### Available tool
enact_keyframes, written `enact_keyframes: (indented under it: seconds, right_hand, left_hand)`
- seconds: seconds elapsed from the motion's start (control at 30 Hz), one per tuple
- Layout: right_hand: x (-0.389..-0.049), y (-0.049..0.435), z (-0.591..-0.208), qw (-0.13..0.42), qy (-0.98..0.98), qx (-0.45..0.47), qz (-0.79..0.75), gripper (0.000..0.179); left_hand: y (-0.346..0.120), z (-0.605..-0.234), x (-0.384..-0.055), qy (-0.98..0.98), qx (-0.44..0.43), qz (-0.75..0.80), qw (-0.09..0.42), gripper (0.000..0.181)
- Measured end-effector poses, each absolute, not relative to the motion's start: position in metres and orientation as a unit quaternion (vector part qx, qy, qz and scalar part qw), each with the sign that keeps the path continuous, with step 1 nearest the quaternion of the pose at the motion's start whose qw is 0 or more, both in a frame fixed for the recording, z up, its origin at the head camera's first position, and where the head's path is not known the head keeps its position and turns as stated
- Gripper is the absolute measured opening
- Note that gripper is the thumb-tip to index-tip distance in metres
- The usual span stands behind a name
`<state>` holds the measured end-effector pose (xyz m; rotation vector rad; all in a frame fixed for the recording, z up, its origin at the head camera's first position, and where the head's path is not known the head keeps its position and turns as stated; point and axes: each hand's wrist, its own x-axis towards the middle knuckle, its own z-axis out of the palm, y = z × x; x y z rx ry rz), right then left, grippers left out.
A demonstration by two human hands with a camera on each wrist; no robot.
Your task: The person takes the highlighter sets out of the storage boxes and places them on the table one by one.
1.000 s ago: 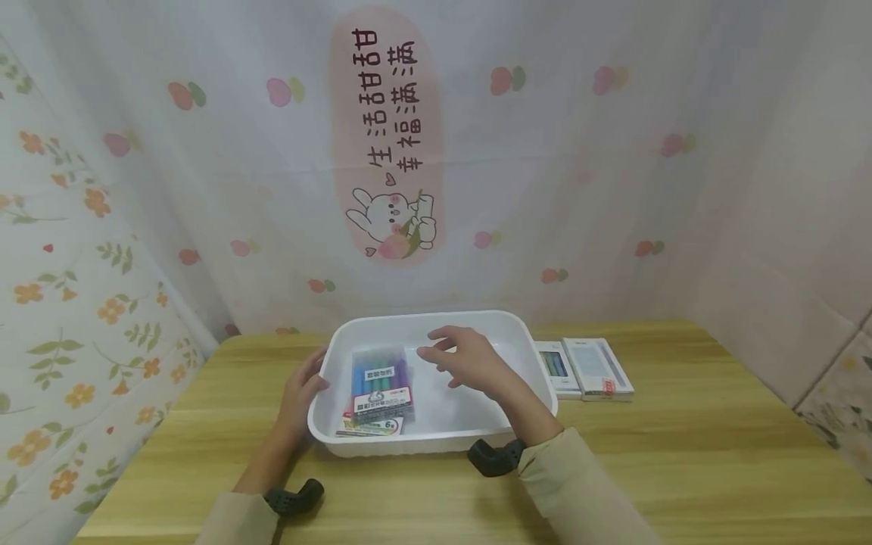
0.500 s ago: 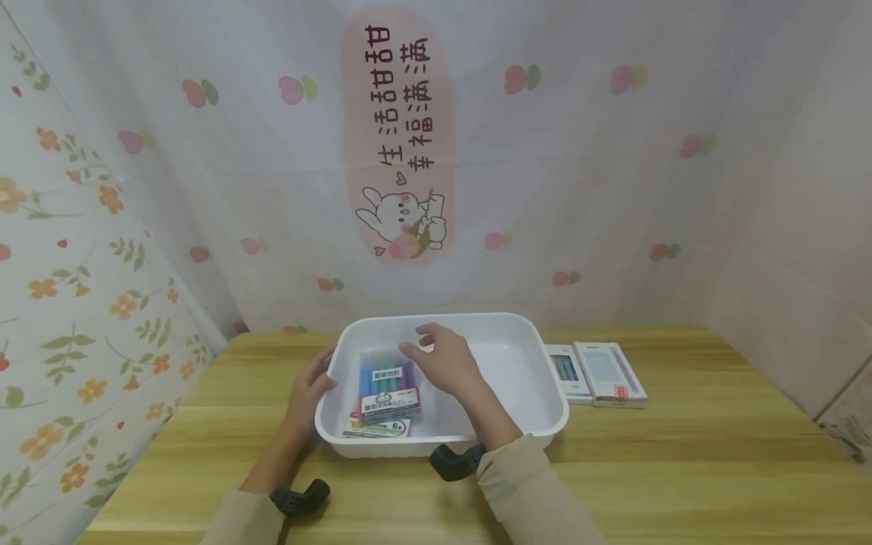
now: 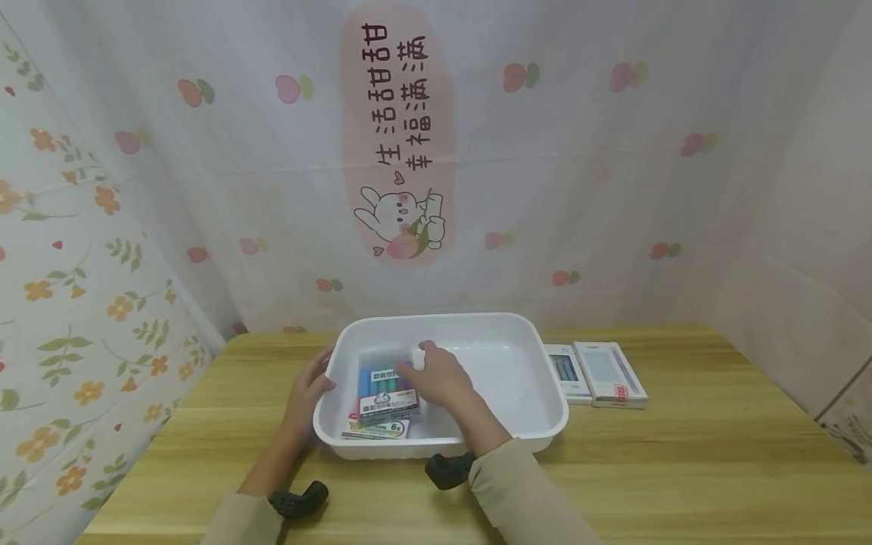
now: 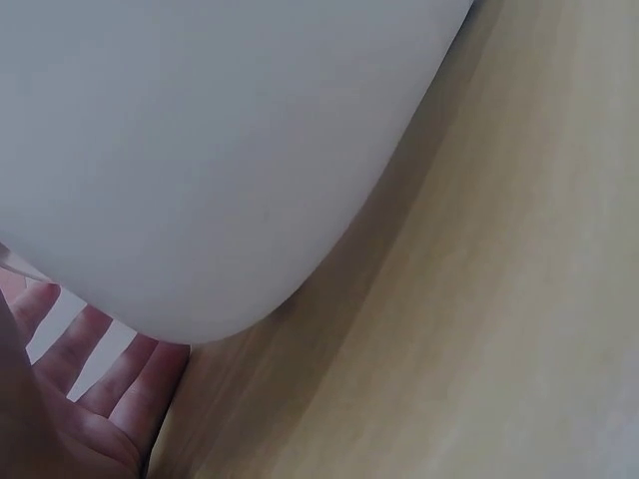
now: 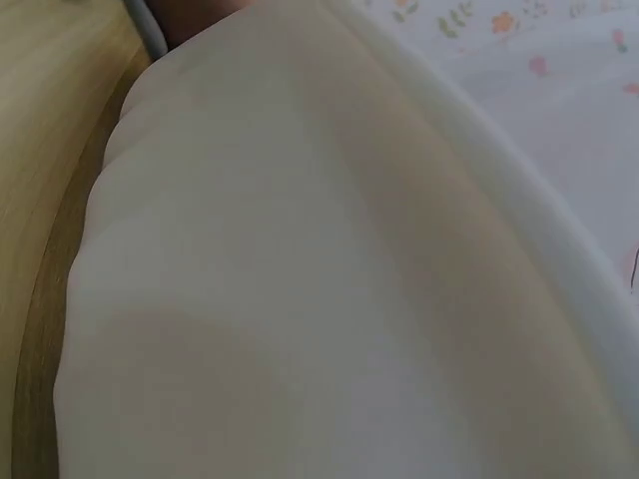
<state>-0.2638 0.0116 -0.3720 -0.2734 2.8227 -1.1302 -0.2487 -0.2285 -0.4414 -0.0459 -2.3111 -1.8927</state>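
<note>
A white plastic bin (image 3: 504,378) stands on the table. In its left part lies a clear pack of coloured pens (image 3: 387,406) with a white label, on top of a flat printed packet (image 3: 381,431) marked with a 6. My left hand (image 3: 305,397) rests at the bin's left side, thumb at the rim; the left wrist view shows its straight fingers (image 4: 130,384) along the outer wall. My right hand (image 3: 439,377) reaches over the front rim into the bin, thumb and fingers apart at the pack's right edge. In the right wrist view the bin's outer wall (image 5: 250,230) hides this hand.
Right of the bin, two flat white boxes lie on the wooden table (image 3: 681,454): one with a dark window (image 3: 567,369), partly behind the bin, and one with a red sticker (image 3: 609,375). A patterned curtain (image 3: 477,189) hangs behind the table.
The right hand has moved left across the bin and lowered to the pack of pens. The left hand keeps its place at the bin's left side. The head view has shifted slightly.
</note>
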Motion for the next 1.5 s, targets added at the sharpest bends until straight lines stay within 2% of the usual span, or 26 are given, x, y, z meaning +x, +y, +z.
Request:
enact_keyframes:
  seconds: [0.37, 0.67, 0.83, 1.13, 1.5]
  right_hand:
    - [-0.260, 0.010, -0.375, 0.080, 0.931, -0.095, -0.343, 0.075]
    - [-0.259, 0.006, -0.386, 0.071, 0.945, -0.126, -0.293, 0.066]
    - [-0.257, 0.004, -0.385, 0.067, 0.946, -0.124, -0.293, 0.068]
    - [-0.254, 0.005, -0.380, 0.088, 0.937, -0.144, -0.307, 0.058]
    - [-0.254, 0.007, -0.380, 0.109, 0.935, -0.146, -0.305, 0.062]
  left_hand:
    - [-0.228, -0.438, -0.251, -0.781, -0.018, -0.619, 0.084, 0.061]
    - [-0.228, -0.440, -0.248, -0.773, -0.018, -0.630, 0.075, 0.061]
    - [-0.229, -0.441, -0.248, -0.771, -0.015, -0.632, 0.073, 0.061]
    - [-0.229, -0.442, -0.248, -0.773, -0.014, -0.631, 0.073, 0.061]
    - [-0.229, -0.442, -0.248, -0.774, -0.011, -0.629, 0.073, 0.062]
